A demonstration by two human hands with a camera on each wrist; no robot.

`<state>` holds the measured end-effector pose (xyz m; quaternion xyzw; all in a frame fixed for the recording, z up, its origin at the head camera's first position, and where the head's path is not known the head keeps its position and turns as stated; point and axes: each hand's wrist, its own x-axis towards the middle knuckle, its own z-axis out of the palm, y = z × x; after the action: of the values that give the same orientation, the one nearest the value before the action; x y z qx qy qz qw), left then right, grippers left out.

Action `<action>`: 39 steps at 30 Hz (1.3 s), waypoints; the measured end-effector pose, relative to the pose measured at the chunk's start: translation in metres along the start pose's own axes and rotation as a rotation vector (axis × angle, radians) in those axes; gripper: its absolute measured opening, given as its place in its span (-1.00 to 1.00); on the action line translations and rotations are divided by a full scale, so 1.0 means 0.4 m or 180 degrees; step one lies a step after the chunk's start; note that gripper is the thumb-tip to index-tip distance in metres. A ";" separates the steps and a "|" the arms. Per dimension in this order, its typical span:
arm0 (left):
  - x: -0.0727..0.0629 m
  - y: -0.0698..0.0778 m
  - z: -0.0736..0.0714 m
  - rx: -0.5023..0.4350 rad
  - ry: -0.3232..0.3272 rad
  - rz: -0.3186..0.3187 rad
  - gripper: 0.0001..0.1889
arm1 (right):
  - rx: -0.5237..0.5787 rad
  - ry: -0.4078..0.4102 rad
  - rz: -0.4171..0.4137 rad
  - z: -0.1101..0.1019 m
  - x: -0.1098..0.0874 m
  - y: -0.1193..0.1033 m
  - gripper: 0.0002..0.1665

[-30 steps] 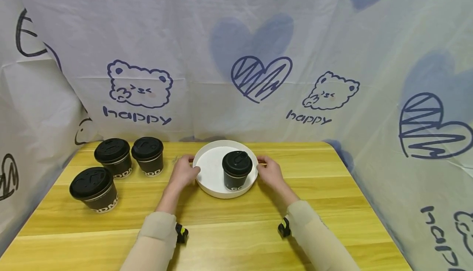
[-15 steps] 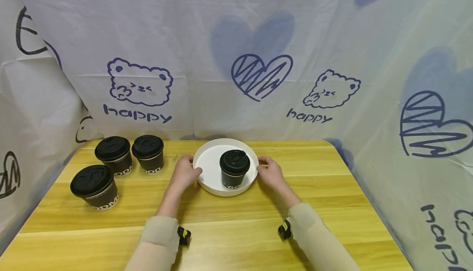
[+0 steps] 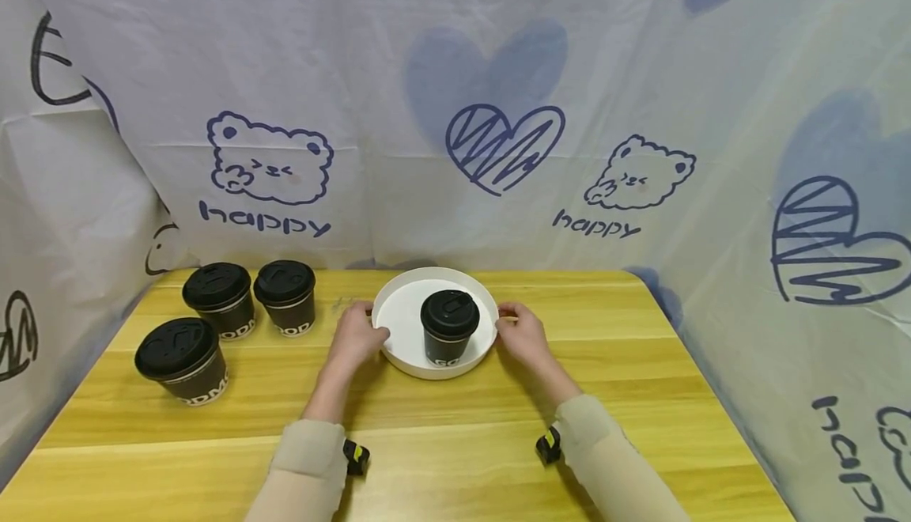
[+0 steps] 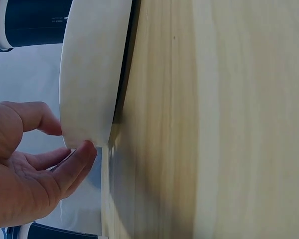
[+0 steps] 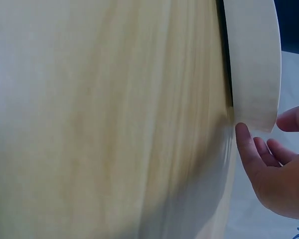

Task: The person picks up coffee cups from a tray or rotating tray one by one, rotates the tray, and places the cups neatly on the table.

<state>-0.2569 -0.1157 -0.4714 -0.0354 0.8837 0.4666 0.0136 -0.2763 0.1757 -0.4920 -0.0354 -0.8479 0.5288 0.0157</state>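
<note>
A round white tray (image 3: pixel 402 328) with a low rim is at the far middle of the wooden table. On it stands one black lidded paper cup (image 3: pixel 447 344), right of the tray's centre. My left hand (image 3: pixel 356 334) pinches the tray's left rim, thumb over the edge and fingers outside, as the left wrist view shows. At the opposite rim, my right hand (image 3: pixel 522 332) holds the tray between thumb and fingers. A dark strip runs under the tray wall (image 4: pixel 97 64) in the left wrist view; whether the tray touches the table cannot be told.
Left on the table stand three more black lidded cups: a front one (image 3: pixel 199 376), a rear one (image 3: pixel 231 318) and another (image 3: pixel 292 315) beside it. A printed white cloth (image 3: pixel 398 213) hangs right behind the table's back edge and at both sides.
The cup on the tray has shifted slightly left. Both hands keep their hold on the rim, and the tray stays nearly in place. The other cups stand where they were.
</note>
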 end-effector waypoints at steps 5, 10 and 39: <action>0.013 -0.006 0.000 0.0003 -0.0071 -0.0013 -0.38 | -0.0159 0.0040 -0.0109 -0.007 0.013 -0.003 -0.50; 0.029 -0.010 -0.005 0.0050 -0.0137 -0.0010 -0.34 | -0.0330 0.0043 -0.0118 -0.010 0.027 -0.008 -0.48; 0.005 -0.007 -0.012 -0.0047 -0.0243 -0.0119 -0.37 | -0.0358 -0.0039 -0.0082 0.000 0.014 0.001 -0.54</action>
<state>-0.2588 -0.1212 -0.4710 -0.0342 0.8782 0.4738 0.0558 -0.2818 0.1763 -0.4924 -0.0221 -0.8767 0.4803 0.0152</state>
